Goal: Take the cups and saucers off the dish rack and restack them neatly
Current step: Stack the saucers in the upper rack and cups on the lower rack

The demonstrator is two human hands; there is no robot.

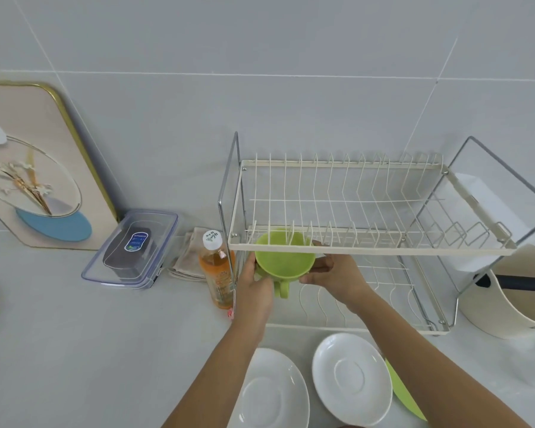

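Note:
A green cup [284,262] sits at the left end of the white two-tier dish rack [371,250], just under the front bar of the upper tier, its handle pointing toward me. My left hand [255,287] grips the cup's left side and my right hand [331,274] grips its right side. Two white saucers lie on the counter in front of the rack, one on the left [272,393] and one on the right [351,378]. A green saucer [403,393] shows as a sliver behind my right forearm.
An orange drink bottle [218,270] stands right against the rack's left side. Left of it lie a folded cloth [187,257] and a clear lidded box [133,248]. A framed picture [34,174] leans on the tiled wall. A cream bucket [513,301] stands right of the rack.

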